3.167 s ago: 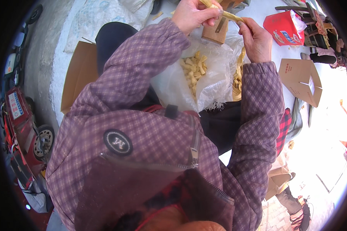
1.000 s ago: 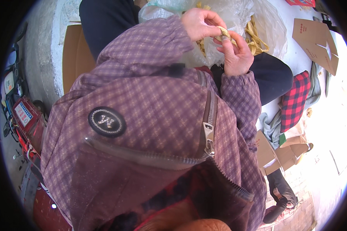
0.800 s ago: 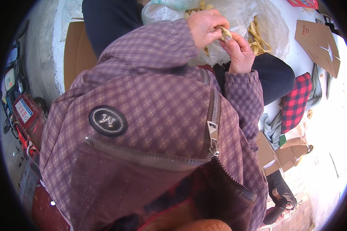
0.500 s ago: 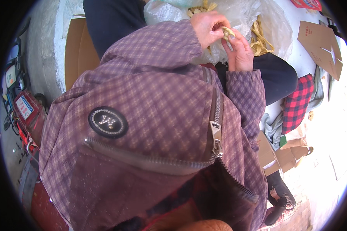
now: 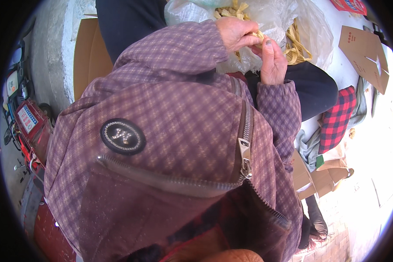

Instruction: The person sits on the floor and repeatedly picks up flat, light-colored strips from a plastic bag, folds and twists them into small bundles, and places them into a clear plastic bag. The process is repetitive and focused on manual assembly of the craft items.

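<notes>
Up in front of my lap, my left hand (image 5: 236,34) and my right hand (image 5: 274,64) meet at the fingertips. Between them is a small pale yellow strip (image 5: 259,34), pinched from both sides and mostly covered by the fingers. Whether it is knotted or just folded, I cannot tell. Right behind the hands, clear plastic bags (image 5: 316,35) lie over my legs. Similar long yellow strips (image 5: 297,48) hang in loops beside my right hand, and a bunch of shorter yellow pieces (image 5: 232,10) lies beyond my left hand.
An opened cardboard box (image 5: 89,61) stands to the left, with a red vehicle (image 5: 30,120) further out. On the right are a cardboard flap (image 5: 363,56), a red-and-black checked cloth (image 5: 337,118) and more cardboard (image 5: 325,179). Another person's legs (image 5: 314,218) show at lower right.
My fingertips have closed in over the yellow strip, which showed as a rounded bundle before. The right fingers are more curled. The other person's legs at lower right have shifted.
</notes>
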Tool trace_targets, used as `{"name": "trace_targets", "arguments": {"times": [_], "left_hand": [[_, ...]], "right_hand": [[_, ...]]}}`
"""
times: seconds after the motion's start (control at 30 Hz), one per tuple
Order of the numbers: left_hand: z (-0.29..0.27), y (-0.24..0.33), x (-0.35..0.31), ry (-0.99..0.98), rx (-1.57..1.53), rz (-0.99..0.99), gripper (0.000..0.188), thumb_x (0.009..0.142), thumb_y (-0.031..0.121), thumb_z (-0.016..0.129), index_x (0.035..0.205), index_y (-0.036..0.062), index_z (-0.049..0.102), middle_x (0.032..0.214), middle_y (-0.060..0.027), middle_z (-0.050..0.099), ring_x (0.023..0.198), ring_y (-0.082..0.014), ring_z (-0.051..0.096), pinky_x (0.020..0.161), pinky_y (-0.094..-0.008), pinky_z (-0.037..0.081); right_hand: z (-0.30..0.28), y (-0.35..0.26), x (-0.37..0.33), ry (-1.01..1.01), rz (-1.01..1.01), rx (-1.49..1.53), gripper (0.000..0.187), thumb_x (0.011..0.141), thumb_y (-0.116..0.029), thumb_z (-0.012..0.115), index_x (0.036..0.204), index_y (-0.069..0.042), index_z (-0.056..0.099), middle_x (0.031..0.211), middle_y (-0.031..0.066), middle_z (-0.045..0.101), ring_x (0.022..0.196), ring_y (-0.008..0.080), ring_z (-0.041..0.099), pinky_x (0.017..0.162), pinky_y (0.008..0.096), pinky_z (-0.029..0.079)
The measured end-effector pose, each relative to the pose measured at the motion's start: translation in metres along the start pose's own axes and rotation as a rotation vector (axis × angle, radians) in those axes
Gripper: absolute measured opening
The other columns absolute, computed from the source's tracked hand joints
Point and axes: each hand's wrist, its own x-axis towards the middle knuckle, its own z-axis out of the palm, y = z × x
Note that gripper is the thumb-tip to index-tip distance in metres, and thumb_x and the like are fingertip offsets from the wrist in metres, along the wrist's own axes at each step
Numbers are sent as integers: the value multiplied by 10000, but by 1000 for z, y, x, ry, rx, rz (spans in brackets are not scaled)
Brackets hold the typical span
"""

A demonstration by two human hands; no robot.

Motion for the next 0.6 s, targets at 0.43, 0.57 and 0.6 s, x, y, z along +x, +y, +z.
{"name": "trace_targets", "arguments": {"times": [0.43,0.57,0.6], "left_hand": [[-28,31,-21,-149,-1497,-716,333,922,296,453,640,126,401,419,56,331,331,-45,229,366,-210,223],[-27,50,-20,-65,-1146,-661,272,914,295,471,720,107,436,489,34,388,367,-44,272,396,-193,250],[-24,53,-21,-40,-1057,-608,233,905,294,487,789,92,474,536,20,425,394,-43,313,408,-185,265]], "right_hand": [[-19,-41,-45,-81,-103,-402,113,825,-13,576,924,19,621,661,1,560,605,48,515,560,184,407],[-20,-38,-46,-18,-186,-464,148,813,-13,587,953,30,613,698,30,590,632,68,544,596,201,437],[-21,-37,-44,8,-210,-490,156,812,-13,589,959,32,612,705,36,596,638,72,549,605,204,442]]}}
